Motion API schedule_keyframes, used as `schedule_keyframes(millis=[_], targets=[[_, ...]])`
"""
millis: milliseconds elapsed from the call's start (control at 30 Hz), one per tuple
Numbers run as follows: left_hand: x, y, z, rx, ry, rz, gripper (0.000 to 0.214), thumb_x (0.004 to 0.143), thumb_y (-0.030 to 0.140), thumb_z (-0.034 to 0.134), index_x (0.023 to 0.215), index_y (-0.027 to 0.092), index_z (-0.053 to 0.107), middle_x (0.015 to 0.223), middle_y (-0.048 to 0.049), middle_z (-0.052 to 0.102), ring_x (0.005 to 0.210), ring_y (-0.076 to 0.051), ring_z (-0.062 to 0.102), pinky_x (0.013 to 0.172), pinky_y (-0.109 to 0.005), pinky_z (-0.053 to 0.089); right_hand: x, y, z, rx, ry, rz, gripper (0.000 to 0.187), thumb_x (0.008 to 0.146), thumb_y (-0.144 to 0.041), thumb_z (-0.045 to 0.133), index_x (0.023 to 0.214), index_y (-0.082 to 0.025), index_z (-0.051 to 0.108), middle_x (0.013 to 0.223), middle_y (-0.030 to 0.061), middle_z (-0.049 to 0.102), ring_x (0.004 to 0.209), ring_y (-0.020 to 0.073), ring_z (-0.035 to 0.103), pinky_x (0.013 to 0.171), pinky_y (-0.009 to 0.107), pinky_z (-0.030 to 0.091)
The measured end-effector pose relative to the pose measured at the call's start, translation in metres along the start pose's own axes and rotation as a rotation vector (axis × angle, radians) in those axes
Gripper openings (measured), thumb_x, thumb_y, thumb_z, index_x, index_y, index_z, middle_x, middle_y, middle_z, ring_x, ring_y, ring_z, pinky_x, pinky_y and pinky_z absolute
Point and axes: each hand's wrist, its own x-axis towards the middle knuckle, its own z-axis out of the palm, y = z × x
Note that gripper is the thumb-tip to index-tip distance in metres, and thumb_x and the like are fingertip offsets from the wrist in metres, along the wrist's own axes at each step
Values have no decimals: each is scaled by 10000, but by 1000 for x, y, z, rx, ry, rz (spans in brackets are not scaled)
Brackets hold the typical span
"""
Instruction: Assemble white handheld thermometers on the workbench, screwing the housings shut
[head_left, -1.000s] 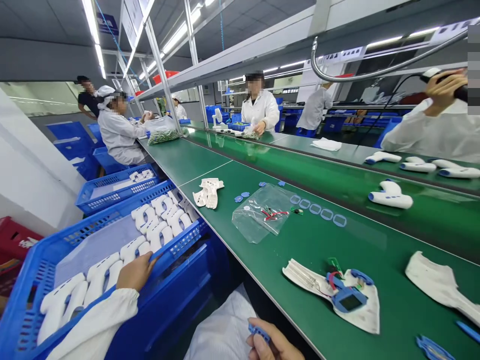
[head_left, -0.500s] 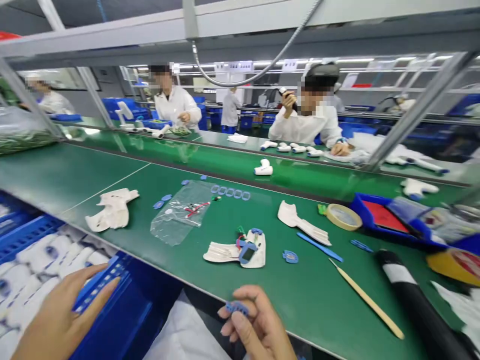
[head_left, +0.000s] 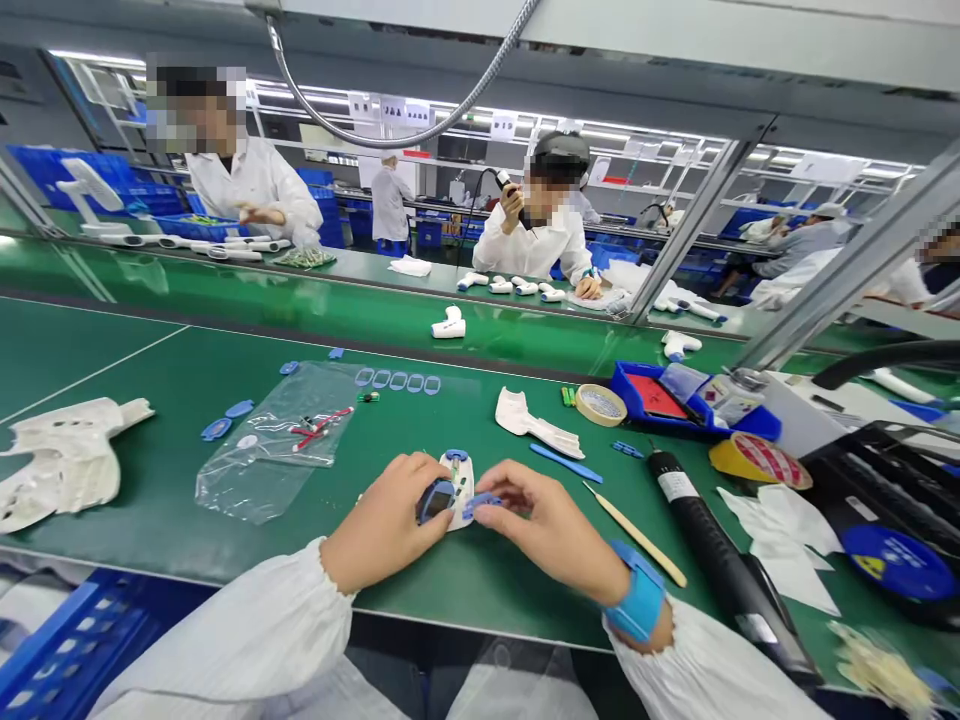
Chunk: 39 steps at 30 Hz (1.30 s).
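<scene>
Green covers the bench [head_left: 172, 540], whose pale near edge passes under the forearms and slopes down toward the right. Between the hands and that edge runs a narrow strip of green; another lies between the left hand [head_left: 391, 512] and the bag [head_left: 255, 485]. Ahead, the surface reaches a dark rail beside the belt [head_left: 315, 305], with a row of rings [head_left: 398, 381] short of it. Room is tighter on the right, where a blue stick [head_left: 566, 464], a pick [head_left: 637, 535] and a black tool [head_left: 694, 525] lie slanted, one past another. The crate [head_left: 82, 640] sits below the edge at lower left.

The shell [head_left: 462, 468] is between the hands over the bench, white, inner side up, rounded at its far end. Blue shows at that end, small green bits inside, and a dark screen [head_left: 436, 503] in a blue frame at its left. The left hand curls over the shell's left part, gripping it, thumb beside the screen. The right hand [head_left: 540, 520] pinches a blue piece [head_left: 481, 505] at the shell's right side; whether piece and shell touch cannot be told.
</scene>
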Motion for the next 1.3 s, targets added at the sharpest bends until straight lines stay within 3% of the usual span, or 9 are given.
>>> schedule_keyframes(millis=[167, 233, 433, 600, 733, 833, 1033, 1167, 1300], targets=[[8, -7, -11, -369, -97, -262, 196, 742, 316, 562, 892, 193, 534, 775, 10, 554, 662, -136, 502, 605, -243, 403, 31, 8, 6, -97, -159, 9, 71, 788, -199, 607, 789, -184, 676, 705, -12, 642, 646, 128, 555, 607, 226, 427], [11, -9, -15, -404, -146, -305, 190, 721, 295, 558, 876, 191, 522, 696, 36, 510, 601, -117, 455, 549, -223, 364, 36, 11, 6, -98, -196, 46, 73, 781, -220, 625, 797, -183, 686, 719, -4, 655, 660, 138, 567, 608, 230, 429], [40, -18, -34, -215, -341, -142, 169, 661, 220, 567, 827, 195, 549, 720, 39, 554, 629, -119, 458, 572, -223, 338, 40, 9, 10, -223, -262, 26, 34, 761, -174, 652, 752, -184, 683, 738, -9, 609, 627, 110, 525, 595, 216, 407], [65, -31, -42, -329, -609, -133, 132, 673, 199, 558, 804, 184, 569, 728, 38, 548, 657, -117, 495, 573, -199, 360, 49, 7, 10, -237, -283, 57, 77, 778, -161, 630, 840, -194, 659, 701, -26, 598, 607, 104, 506, 578, 212, 387], [50, -32, -47, -250, -557, -67, 258, 711, 306, 606, 948, 212, 565, 833, 23, 546, 708, -134, 501, 618, -221, 381, 54, 14, 11, -202, -196, 50, 43, 780, -160, 630, 816, -183, 637, 693, -31, 575, 587, 97, 460, 561, 211, 368], [33, -29, -47, -149, -479, 19, 317, 724, 256, 604, 1034, 238, 539, 981, -4, 543, 871, -170, 507, 747, -263, 395, 53, 19, 13, -149, -177, 37, 39, 770, -147, 642, 798, -174, 647, 761, -11, 581, 616, 100, 473, 586, 219, 383], [25, -27, -33, -113, -274, 158, 247, 747, 102, 507, 945, 236, 569, 832, 23, 599, 794, -145, 518, 764, -274, 387, 52, 22, 15, -92, -225, 55, 24, 758, -148, 660, 750, -170, 659, 718, -14, 572, 621, 107, 479, 588, 224, 385], [28, -31, -27, -328, -229, -39, 139, 772, 184, 533, 903, 223, 559, 850, 20, 603, 729, -125, 537, 622, -222, 408, 53, 22, 16, -57, -221, 57, 33, 771, -168, 650, 800, -172, 667, 779, 1, 613, 661, 118, 517, 622, 235, 407], [29, -34, -26, -410, -185, -157, 163, 768, 200, 537, 931, 214, 542, 896, 14, 581, 767, -127, 530, 637, -225, 410, 53, 22, 17, -66, -213, 30, 45, 773, -163, 642, 814, -165, 661, 801, 8, 629, 702, 129, 530, 674, 248, 418]])
